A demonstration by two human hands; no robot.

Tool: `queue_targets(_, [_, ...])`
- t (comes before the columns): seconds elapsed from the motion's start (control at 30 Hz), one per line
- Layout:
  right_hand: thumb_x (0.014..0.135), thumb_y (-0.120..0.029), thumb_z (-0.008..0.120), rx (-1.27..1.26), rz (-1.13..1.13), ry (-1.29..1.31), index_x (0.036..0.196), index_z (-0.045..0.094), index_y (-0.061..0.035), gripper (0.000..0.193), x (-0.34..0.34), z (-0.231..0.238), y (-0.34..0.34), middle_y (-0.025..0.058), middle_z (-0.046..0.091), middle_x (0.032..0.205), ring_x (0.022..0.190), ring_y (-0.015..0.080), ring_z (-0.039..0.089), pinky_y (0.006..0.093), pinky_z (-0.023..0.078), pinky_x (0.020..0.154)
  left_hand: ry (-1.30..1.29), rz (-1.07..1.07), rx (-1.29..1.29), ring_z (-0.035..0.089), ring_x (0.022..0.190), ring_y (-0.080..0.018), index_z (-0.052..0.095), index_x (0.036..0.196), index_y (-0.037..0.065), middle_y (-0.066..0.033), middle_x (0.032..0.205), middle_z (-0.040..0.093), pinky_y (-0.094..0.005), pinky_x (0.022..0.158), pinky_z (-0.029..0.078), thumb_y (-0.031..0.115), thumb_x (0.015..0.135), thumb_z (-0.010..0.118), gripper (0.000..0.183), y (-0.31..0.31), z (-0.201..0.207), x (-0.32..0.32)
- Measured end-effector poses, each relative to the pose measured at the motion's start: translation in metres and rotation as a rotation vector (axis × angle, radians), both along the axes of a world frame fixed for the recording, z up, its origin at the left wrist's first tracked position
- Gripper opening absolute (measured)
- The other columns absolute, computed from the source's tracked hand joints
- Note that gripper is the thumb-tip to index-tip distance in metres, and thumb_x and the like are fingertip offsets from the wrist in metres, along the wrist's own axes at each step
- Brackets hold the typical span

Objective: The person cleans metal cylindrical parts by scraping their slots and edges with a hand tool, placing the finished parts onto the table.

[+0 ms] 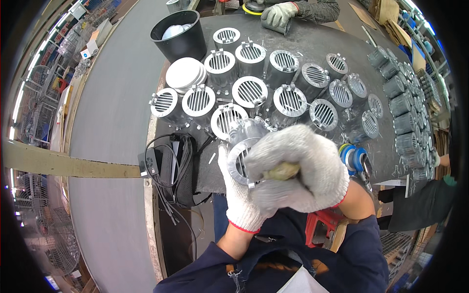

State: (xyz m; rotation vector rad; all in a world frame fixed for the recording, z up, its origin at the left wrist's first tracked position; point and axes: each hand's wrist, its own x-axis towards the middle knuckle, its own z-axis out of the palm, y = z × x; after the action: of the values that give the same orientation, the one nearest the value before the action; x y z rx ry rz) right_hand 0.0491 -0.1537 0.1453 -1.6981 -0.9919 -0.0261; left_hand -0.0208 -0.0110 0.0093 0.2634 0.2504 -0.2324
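Observation:
My left hand, in a white knitted glove, is wrapped round a shiny metal cylinder with a slotted grille on the end facing me. Over that grille my right hand, also gloved and slightly blurred, is closed in a fist. A rounded yellowish handle end shows in this fist; the rest of that tool is hidden. Just beyond my hands stand several similar grille-topped cylinders on the dark tabletop, with small metal scraps among them. Close to my right wrist lies a blue round power sander.
A black bucket and a stack of white discs stand at the far left. Cables trail over a black bag by the left edge. Across the table, another person's gloved hand rests on a cylinder. More cylinders crowd the right.

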Motion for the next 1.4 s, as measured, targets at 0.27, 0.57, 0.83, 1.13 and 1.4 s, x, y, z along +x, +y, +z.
queue_targets(0.27, [0.099, -0.026, 0.071, -0.338, 0.028, -0.247, 0.126, 0.062, -0.0097, 0.033, 0.0, -0.021, 0.013, 0.013, 0.073, 0.104, 0.083, 0.0333, 0.074, 0.0399, 0.062, 0.066, -0.629, -0.073, 1.824, 0.046, 0.147, -0.032, 0.04, 0.161, 0.013, -0.0115, 0.156, 0.051, -0.0489, 0.127, 0.031, 0.054, 0.092, 0.069, 0.085, 0.004, -0.026, -0.025])
queue_targets(0.57, [0.101, -0.026, 0.065, -0.25, -0.01, -0.228, 0.143, 0.057, -0.0066, 0.047, -0.024, -0.034, -0.049, 0.0143, 0.069, 0.123, 0.108, 0.0324, 0.07, 0.0437, 0.059, 0.09, 0.065, 0.131, 0.3, 0.067, 0.115, -0.0257, 0.056, 0.145, 0.013, -0.0103, 0.13, 0.066, -0.0418, 0.094, 0.059, 0.073, 0.1, 0.054, 0.075, -0.005, 0.019, 0.001])
queue_targets(0.83, [0.101, -0.038, 0.064, -0.15, -0.233, -0.077, 0.143, 0.054, -0.0051, 0.055, -0.037, -0.026, -0.063, 0.014, 0.068, 0.119, 0.105, 0.0313, 0.07, 0.0431, 0.06, 0.088, 0.098, 0.111, 0.156, 0.065, 0.116, -0.0274, 0.058, 0.144, 0.016, -0.0105, 0.134, 0.064, -0.0434, 0.097, 0.057, 0.073, 0.1, 0.053, 0.073, -0.009, 0.015, 0.002])
queue_targets(1.13, [0.1, -0.051, 0.064, 0.143, -0.56, 0.125, 0.144, 0.051, -0.0035, 0.066, -0.052, -0.03, -0.066, 0.0136, 0.067, 0.115, 0.102, 0.0301, 0.07, 0.0425, 0.061, 0.086, 0.139, 0.029, -0.972, 0.061, 0.127, -0.0385, 0.052, 0.151, 0.011, -0.0202, 0.143, 0.058, -0.0574, 0.115, 0.049, 0.079, 0.092, 0.059, 0.09, -0.004, 0.014, 0.001])
queue_targets(1.4, [0.099, -0.062, 0.063, 0.48, -0.783, 0.059, 0.145, 0.048, -0.002, 0.078, -0.058, -0.048, -0.064, 0.0133, 0.067, 0.112, 0.099, 0.029, 0.071, 0.042, 0.061, 0.083, 0.089, -0.118, -0.335, 0.073, 0.105, -0.0435, 0.046, 0.152, -0.003, -0.0276, 0.126, 0.068, -0.0573, 0.095, 0.063, 0.089, 0.088, 0.049, 0.112, -0.01, 0.017, 0.018])
